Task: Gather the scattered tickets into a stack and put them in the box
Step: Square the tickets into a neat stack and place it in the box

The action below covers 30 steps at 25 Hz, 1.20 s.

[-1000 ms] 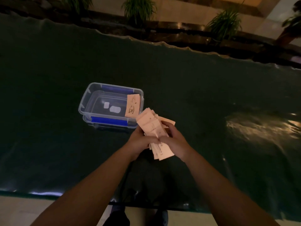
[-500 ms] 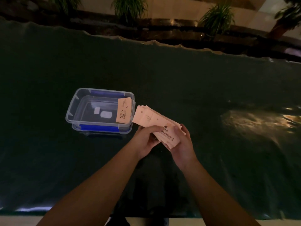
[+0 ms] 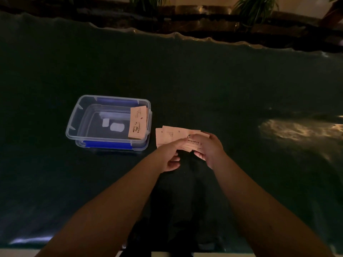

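Note:
A loose bundle of pale pink tickets lies flat between both hands, just right of the clear plastic box with blue clips. My left hand grips the bundle's near edge with its fingers on top. My right hand holds the right end, thumb over the top ticket. Inside the box, a small stack of tickets leans against the right wall. The tickets in my hands are fanned and uneven.
A dark green cloth covers the table, with a glare patch at the right. Potted plants and a dark ledge run along the far side. The table's near edge is at the bottom.
The bundle has turned from nearly upright to flat and horizontal, and both hands have shifted their grip along it. The view has tilted, so the box sits further left.

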Tool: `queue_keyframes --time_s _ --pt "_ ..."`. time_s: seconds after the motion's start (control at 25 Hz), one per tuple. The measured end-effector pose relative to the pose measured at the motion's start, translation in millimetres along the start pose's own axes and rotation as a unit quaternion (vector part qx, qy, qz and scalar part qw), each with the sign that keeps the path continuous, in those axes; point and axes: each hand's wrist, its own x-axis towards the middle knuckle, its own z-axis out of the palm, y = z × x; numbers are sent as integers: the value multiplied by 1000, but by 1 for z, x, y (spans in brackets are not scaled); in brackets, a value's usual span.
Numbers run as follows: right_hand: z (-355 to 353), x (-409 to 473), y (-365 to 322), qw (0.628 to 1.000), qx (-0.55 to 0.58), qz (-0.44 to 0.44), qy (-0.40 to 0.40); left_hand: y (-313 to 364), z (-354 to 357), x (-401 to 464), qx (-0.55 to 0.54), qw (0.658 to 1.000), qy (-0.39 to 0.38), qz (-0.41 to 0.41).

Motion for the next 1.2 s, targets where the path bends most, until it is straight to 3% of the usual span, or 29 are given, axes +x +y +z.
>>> queue_keyframes --time_s 0.04,0.12,0.16,0.28,0.44,0.52,0.68,0.84,1.0,1.2 --pt "0 3 0 1000 -5 5 -4 0 -3 -1 129 991 29 21" --pt "0 9 -1 999 -31 12 -5 0 -9 -4 341 929 97 106" --pt "1 10 -2 999 -49 15 1 1 -11 -6 394 898 127 146" --pt "1 14 -1 997 -66 24 10 1 -14 -9 420 853 214 224" --pt "1 17 0 998 -60 16 7 7 -14 -9 325 817 320 354" --pt "2 17 -1 998 -62 14 5 17 -8 -3 334 822 313 339" --pt "-2 19 0 999 -47 13 -8 30 3 23 310 903 245 167" --pt "-5 20 -1 999 -21 15 -29 41 9 43 376 887 250 94" --pt "-8 22 0 999 2 19 -49 48 21 40 295 913 283 18" --pt "-15 24 0 997 46 28 -62 35 36 34 269 919 282 57"
